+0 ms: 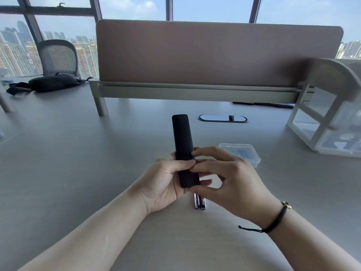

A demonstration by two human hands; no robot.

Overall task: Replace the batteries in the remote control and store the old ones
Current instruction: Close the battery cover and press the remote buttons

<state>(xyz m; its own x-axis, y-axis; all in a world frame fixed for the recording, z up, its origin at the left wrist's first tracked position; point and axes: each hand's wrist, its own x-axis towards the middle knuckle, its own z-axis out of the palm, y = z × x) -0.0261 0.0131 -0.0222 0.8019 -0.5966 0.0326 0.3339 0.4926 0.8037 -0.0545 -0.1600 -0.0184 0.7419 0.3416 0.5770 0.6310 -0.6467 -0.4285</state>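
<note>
**Both hands on the remote, mid-frame**

You've got the black remote (183,147) up off the desk (78,163), centre of frame, long axis running away from you, far end tipped slightly left. Looks like the plain back side is facing the camera, no buttons visible.

Your left hand (166,182) is wrapped round the lower half from the left, thumb laid across the face, fingers curled behind, palm cupping the bottom end. That's a closed grip on the remote.

Your right hand (230,178) comes in from the right. Thumb and forefinger tips are pressed to the remote's right edge and face, approx. at its middle, right next to your left thumb. The other fingers are curled loosely below, one touching near the remote's bottom corner. Pinching the remote, then. Can't tell whether a cover is shifted or a seam is open, too dark.

Two batteries (199,202) lie side by side on the desk just below your hands, lower centre, partly hidden by your right hand.

A clear plastic box (242,152) sits on the desk behind your right hand, right of centre, lid on, w/ something blue-white inside.

Black cord bracelet (277,218) on your right wrist, lower right.

Far right: white shelf unit (320,118). Upper left: black bag (52,82) on the desk.
</note>
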